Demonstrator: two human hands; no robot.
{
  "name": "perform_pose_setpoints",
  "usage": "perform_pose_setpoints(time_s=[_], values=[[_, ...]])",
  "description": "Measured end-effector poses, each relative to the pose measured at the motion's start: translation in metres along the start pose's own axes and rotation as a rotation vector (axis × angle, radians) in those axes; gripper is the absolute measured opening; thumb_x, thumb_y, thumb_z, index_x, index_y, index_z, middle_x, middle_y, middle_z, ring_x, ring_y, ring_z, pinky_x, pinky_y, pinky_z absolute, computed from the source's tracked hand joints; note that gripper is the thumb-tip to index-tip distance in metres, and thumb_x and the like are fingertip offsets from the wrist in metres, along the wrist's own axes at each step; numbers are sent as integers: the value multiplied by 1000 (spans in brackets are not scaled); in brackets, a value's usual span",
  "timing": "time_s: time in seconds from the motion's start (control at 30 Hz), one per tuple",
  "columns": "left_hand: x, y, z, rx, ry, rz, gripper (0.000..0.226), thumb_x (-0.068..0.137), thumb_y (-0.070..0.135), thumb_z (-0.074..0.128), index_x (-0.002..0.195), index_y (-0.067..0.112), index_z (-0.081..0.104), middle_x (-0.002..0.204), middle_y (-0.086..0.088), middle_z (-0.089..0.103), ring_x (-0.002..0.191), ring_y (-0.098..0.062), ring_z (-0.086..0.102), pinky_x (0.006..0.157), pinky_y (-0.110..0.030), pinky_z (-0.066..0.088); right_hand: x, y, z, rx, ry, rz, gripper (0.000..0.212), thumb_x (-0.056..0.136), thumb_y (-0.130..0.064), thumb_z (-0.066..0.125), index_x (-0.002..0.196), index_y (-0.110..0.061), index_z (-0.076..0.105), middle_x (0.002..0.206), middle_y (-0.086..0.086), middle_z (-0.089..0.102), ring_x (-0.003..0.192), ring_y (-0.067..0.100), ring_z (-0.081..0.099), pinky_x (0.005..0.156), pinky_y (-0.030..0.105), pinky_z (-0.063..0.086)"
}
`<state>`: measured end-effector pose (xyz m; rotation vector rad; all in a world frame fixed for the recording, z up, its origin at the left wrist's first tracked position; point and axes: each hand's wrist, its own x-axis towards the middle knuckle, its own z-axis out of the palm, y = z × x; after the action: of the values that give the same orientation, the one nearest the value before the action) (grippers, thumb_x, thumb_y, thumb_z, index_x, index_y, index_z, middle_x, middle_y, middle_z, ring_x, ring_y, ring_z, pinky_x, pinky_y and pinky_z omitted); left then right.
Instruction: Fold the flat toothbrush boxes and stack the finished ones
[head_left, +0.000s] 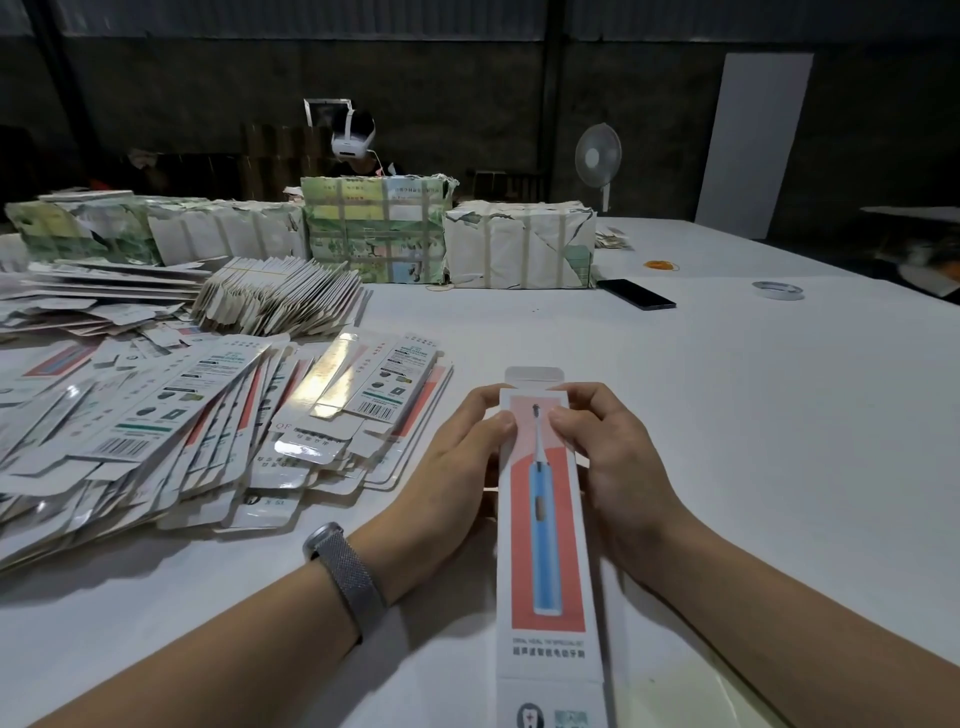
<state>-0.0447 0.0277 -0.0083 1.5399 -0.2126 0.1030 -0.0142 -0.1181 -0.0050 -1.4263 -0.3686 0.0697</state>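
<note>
A long white toothbrush box (545, 545) with a red panel and a blue toothbrush picture lies lengthwise in front of me, its far flap open and pointing away. My left hand (457, 462) grips its left side near the far end, thumb on the top face. My right hand (608, 452) grips the right side the same way, thumb pressing the top. A wide heap of flat unfolded boxes (218, 415) spreads over the table to the left.
Banded bundles of flat boxes (275, 301) lie beyond the heap. Paper-wrapped packs (519, 244) line the back of the white table (753, 415). A black phone (636, 294), a tape roll (777, 290) and rubber bands (661, 265) lie far right. A person with a headset (353, 137) sits opposite.
</note>
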Motion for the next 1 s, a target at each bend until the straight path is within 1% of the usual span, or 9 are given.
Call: perform_pose_setpoints(time_s=[0.07, 0.13, 0.23, 0.33, 0.5, 0.6, 0.67, 0.77, 1.0], values=[[0, 0, 0, -15, -4, 4, 22, 109, 25, 37, 117, 26, 58, 84, -5, 74, 80, -23, 71, 80, -41, 60, 0, 0, 0, 12, 8, 5, 26, 91, -36, 59, 106, -15, 57, 90, 4, 73, 76, 27, 75, 66, 32, 60], [-1, -1, -1, -11, -11, 4, 22, 109, 26, 37, 116, 25, 58, 80, -1, 73, 76, -20, 71, 72, -34, 59, -1, -1, -2, 14, 21, 16, 13, 101, -26, 54, 105, -14, 57, 90, 8, 72, 76, 28, 75, 69, 35, 62], [-2, -1, 0, 1, -21, -3, 20, 109, 31, 38, 118, 28, 56, 77, 2, 73, 74, -16, 72, 68, -28, 60, -2, -3, -2, 12, 38, 11, 12, 103, -23, 50, 105, -14, 57, 92, 12, 71, 77, 29, 75, 73, 39, 63], [-1, -1, 0, 2, -12, -6, 17, 108, 35, 40, 120, 34, 51, 81, -1, 75, 75, -18, 74, 68, -29, 59, -3, -3, -2, 15, 47, -24, 6, 101, -25, 53, 106, -21, 53, 94, 6, 68, 78, 28, 74, 71, 37, 62], [-1, -2, -4, -69, -23, -41, 19, 105, 39, 44, 124, 39, 40, 80, -7, 76, 72, -20, 75, 62, -25, 58, -2, -3, -2, 71, 51, -21, 14, 100, -24, 55, 110, -30, 48, 96, 1, 65, 76, 24, 74, 64, 29, 58], [1, -4, -5, -63, -34, -22, 18, 106, 39, 45, 124, 39, 47, 83, -6, 76, 75, -20, 75, 63, -25, 58, 0, -3, -3, 81, 43, -14, 22, 101, -21, 55, 116, -37, 50, 100, 1, 67, 78, 21, 74, 63, 26, 57], [3, -5, -4, -64, -24, -13, 17, 103, 41, 50, 119, 36, 54, 85, -5, 75, 76, -20, 74, 64, -27, 58, 0, -3, -3, 73, 31, -7, 16, 102, -20, 54, 113, -31, 57, 96, 1, 70, 78, 21, 74, 62, 26, 58], [4, -4, -4, -76, -6, -19, 27, 92, 46, 52, 116, 34, 58, 86, -7, 75, 76, -21, 73, 66, -30, 57, -1, -3, -3, 80, 7, -2, 9, 102, -16, 52, 105, -18, 61, 84, 0, 70, 72, 19, 73, 61, 23, 56], [0, -3, -7, -16, -38, -16, 16, 100, 44, 51, 112, 37, 58, 81, -4, 75, 72, -19, 74, 64, -25, 58, -2, -6, -5, 49, -1, 16, 12, 102, -22, 54, 92, -22, 59, 78, 3, 68, 72, 21, 73, 62, 25, 57]])
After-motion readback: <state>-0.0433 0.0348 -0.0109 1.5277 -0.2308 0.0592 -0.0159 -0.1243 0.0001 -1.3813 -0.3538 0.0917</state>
